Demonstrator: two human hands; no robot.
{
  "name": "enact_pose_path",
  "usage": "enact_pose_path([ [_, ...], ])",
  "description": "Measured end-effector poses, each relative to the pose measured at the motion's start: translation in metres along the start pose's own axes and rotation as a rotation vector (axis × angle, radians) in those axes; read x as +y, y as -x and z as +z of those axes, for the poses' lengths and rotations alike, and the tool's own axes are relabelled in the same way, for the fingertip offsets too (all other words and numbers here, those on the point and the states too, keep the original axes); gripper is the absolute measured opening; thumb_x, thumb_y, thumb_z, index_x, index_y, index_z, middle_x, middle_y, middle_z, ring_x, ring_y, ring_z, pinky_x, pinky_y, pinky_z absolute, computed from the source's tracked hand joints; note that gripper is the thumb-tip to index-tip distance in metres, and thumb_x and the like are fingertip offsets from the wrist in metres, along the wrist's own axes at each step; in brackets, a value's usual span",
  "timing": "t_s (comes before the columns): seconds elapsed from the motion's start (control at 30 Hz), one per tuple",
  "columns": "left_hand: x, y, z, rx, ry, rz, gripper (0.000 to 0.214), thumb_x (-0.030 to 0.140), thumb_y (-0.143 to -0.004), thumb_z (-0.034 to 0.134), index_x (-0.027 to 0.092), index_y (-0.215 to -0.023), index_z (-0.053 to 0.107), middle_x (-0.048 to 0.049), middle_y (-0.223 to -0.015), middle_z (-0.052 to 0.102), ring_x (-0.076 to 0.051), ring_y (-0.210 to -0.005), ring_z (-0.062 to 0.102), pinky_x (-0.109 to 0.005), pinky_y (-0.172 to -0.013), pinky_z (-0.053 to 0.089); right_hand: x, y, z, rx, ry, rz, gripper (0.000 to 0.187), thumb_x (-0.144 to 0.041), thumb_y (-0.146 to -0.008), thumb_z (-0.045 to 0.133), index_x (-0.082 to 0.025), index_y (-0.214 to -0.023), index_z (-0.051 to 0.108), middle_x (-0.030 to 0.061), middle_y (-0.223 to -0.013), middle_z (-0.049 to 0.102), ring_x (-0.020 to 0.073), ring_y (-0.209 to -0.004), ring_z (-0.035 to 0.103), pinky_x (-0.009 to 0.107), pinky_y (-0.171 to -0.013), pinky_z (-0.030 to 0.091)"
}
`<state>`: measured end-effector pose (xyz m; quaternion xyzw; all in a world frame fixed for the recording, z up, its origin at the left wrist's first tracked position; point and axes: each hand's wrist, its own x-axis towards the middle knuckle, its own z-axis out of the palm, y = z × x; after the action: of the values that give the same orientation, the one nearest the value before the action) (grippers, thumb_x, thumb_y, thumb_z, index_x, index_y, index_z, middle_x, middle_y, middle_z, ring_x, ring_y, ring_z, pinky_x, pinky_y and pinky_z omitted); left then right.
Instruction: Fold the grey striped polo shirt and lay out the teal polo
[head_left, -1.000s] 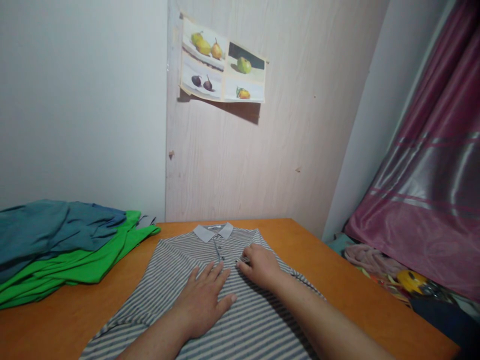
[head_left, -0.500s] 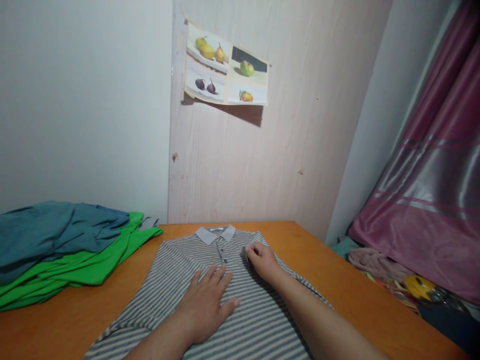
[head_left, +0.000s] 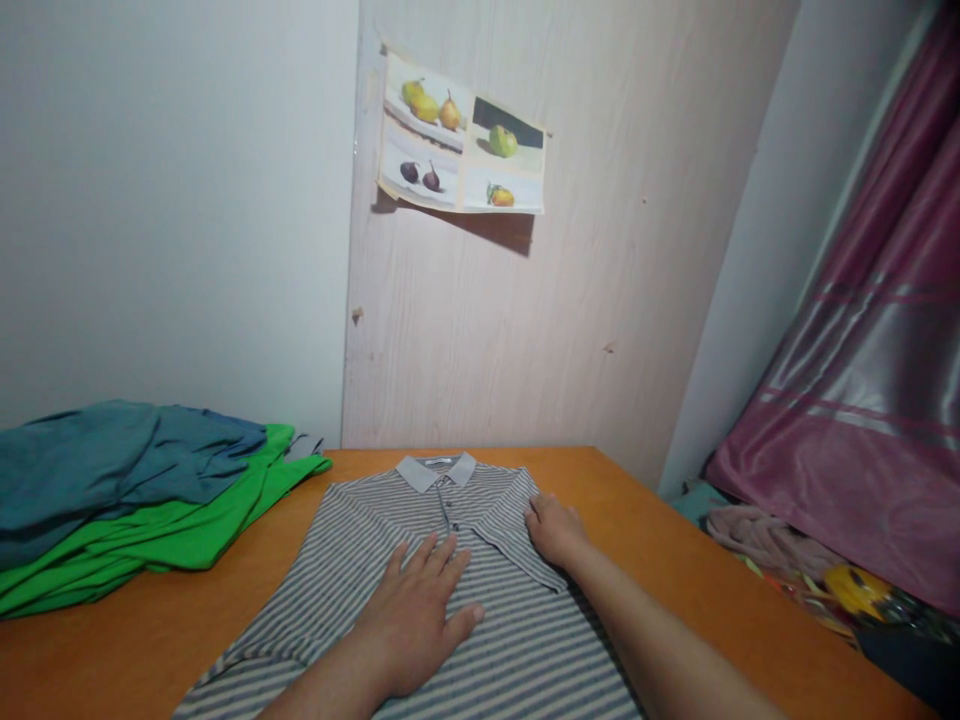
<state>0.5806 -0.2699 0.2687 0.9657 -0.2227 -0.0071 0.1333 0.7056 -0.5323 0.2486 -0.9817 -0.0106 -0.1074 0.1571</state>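
Striped polo shirt [head_left: 517, 640] lies front up on the orange table [head_left: 660, 550], collar [head_left: 414, 473] at the far end. Change vs half a second ago: striped fabric showed past the right forearm then, bare table there now. A flap [head_left: 511, 520], looks like the right-side sleeve, now lies in over the chest, its edge running from near the lower button [head_left: 455, 527] to just beside the right wrist. Right hand [head_left: 553, 530] has moved outward from the chest to the shirt's right edge; fingers curled, can't tell if they grip cloth. Left hand [head_left: 416, 620] same spot, palm down mid-front, fingers spread, gripping nothing. Left-side sleeve still spread out

Around: green garment [head_left: 225, 515] with a blue-grey one [head_left: 112, 455] on top, left of the shirt, apart from it. Fruit print [head_left: 465, 150] on the wall panel [head_left: 480, 330] behind. Pink curtain [head_left: 847, 430] and a crumpled cloth [head_left: 757, 535] off the right side. In the way: left hand and forearm cover part of the front, right forearm hides the lower right edge
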Motion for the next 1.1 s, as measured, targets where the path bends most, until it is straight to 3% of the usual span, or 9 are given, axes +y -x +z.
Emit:
enact_pose_path([
  [0.1, 0.001, 0.0, 0.0, -0.002, 0.009, -0.003, 0.076, 0.074, -0.094, 0.025, 0.029, -0.155, 0.035, -0.0048, -0.165, 0.02, -0.033, -0.153, 0.011, -0.064, -0.121, 0.003, -0.001, -0.008, 0.001, -0.042, 0.075, 0.041, 0.041, -0.034, -0.096, 0.038, -0.017, -0.12, 0.066, 0.0185, -0.135, 0.061, 0.0329, -0.132, 0.049, 0.053, -0.11, 0.032],
  [0.27, 0.0, 0.001, 0.002, 0.006, 0.033, -0.006, 0.075, 0.074, -0.094, 0.027, 0.031, -0.155, 0.036, -0.005, -0.165, 0.021, -0.033, -0.153, 0.011, -0.064, -0.121, 0.003, -0.009, -0.034, -0.002, -0.084, 0.129, 0.065, 0.046, -0.031, -0.098, 0.031, -0.016, -0.129, 0.061, 0.0182, -0.14, 0.058, 0.0312, -0.136, 0.047, 0.053, -0.112, 0.031],
  [0.5, 0.002, 0.003, -0.001, -0.001, 0.058, -0.013, 0.076, 0.074, -0.093, 0.03, 0.03, -0.154, 0.037, -0.0049, -0.165, 0.021, -0.035, -0.153, 0.011, -0.065, -0.121, 0.003, -0.013, -0.056, 0.011, -0.165, 0.144, 0.022, 0.057, -0.04, -0.101, 0.028, -0.021, -0.154, 0.034, 0.0095, -0.164, 0.029, 0.0267, -0.152, 0.018, 0.056, -0.119, 0.017],
  [0.77, 0.005, 0.003, -0.004, -0.019, 0.067, -0.02, 0.075, 0.073, -0.094, 0.031, 0.03, -0.155, 0.037, -0.0055, -0.165, 0.021, -0.035, -0.153, 0.01, -0.066, -0.121, 0.002, -0.006, -0.062, 0.014, -0.197, 0.15, 0.088, 0.063, -0.049, -0.101, 0.018, -0.02, -0.155, 0.032, 0.0111, -0.165, 0.024, 0.0309, -0.152, 0.016, 0.064, -0.116, 0.015],
  [1.1, 0.006, 0.004, -0.005, -0.019, 0.052, -0.022, 0.074, 0.071, -0.094, 0.031, 0.029, -0.155, 0.036, -0.0062, -0.165, 0.02, -0.035, -0.153, 0.01, -0.065, -0.121, 0.002, -0.022, -0.041, 0.019, -0.219, 0.149, 0.037, 0.077, -0.063, -0.098, 0.019, -0.014, -0.157, 0.027, 0.0131, -0.166, 0.02, 0.0306, -0.153, 0.01, 0.06, -0.119, 0.01],
])
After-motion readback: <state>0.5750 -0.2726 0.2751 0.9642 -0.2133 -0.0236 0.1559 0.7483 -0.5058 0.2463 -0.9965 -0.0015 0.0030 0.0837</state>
